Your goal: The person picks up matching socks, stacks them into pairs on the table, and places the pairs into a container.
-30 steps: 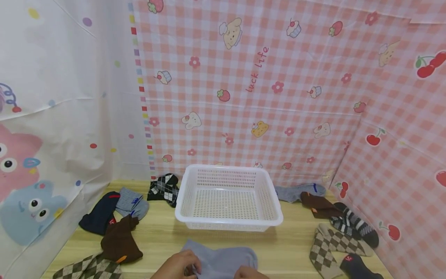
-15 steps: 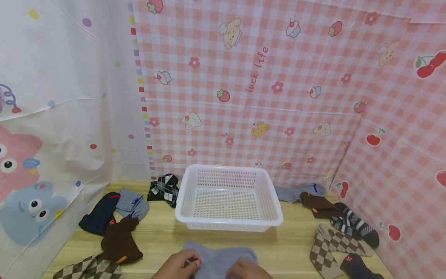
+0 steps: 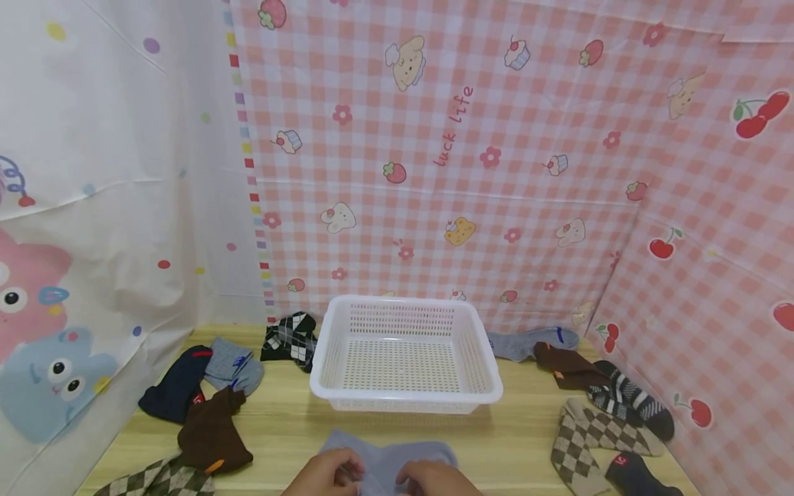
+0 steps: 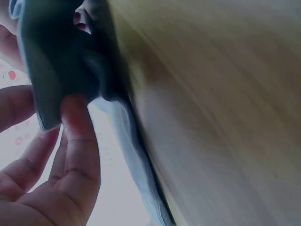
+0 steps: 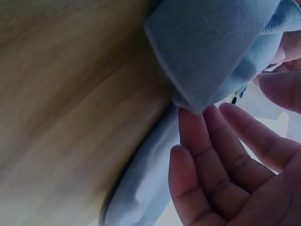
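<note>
A plain grey sock (image 3: pixel 383 460) lies on the wooden table at the front, below the white basket. My left hand (image 3: pixel 327 475) is at its left side; in the left wrist view the thumb and a finger pinch the raised cuff (image 4: pixel 49 70). From the right, my right hand (image 3: pixel 438 478) reaches in. In the right wrist view its fingertips touch the lower corner of the lifted fabric (image 5: pixel 211 47), with the thumb held apart from the fingers. The rest of the sock stretches along the tabletop under the raised part.
A white perforated basket (image 3: pixel 406 397) stands behind the hands. On the left lie navy (image 3: pixel 174 386), grey (image 3: pixel 232 365), brown (image 3: pixel 214 434), checked beige (image 3: pixel 163 477) and black argyle (image 3: pixel 290 341) socks. On the right are grey (image 3: pixel 527 343), brown (image 3: pixel 567 365), striped (image 3: pixel 633 399), checked (image 3: pixel 579 441) and dark (image 3: pixel 635 474) ones.
My right hand has moved left across the sock, closer to the left hand. The left hand has shifted slightly right. The head view has tilted a little.
</note>
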The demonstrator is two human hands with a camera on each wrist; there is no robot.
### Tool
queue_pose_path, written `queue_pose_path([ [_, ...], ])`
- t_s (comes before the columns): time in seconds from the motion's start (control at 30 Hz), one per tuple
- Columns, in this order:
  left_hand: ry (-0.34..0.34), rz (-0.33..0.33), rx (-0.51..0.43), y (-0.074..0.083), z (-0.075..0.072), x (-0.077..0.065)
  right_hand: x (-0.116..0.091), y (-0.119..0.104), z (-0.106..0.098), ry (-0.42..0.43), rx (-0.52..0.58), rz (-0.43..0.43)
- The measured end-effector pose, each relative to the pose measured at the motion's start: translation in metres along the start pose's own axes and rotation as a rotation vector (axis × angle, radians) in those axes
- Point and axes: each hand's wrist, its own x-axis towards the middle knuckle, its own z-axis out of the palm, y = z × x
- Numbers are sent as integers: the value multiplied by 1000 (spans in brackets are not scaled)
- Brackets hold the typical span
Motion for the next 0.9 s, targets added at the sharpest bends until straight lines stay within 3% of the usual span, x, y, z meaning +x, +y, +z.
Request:
queue_pose_path([
  [0.07,0,-3,-3,1,0,0,0,0,1,-4,35,-3],
  [0.33,10,86,-84,11,2,-6,1,3,1,-23,215,-27],
  [0.63,37,61,-218,14,8,-7,-2,2,-3,43,489,-111],
  [0.73,22,93,-206,13,10,-7,-3,1,-3,69,505,-169],
  [0.9,-5,147,-129,9,12,-5,-2,2,2,94,436,-305],
])
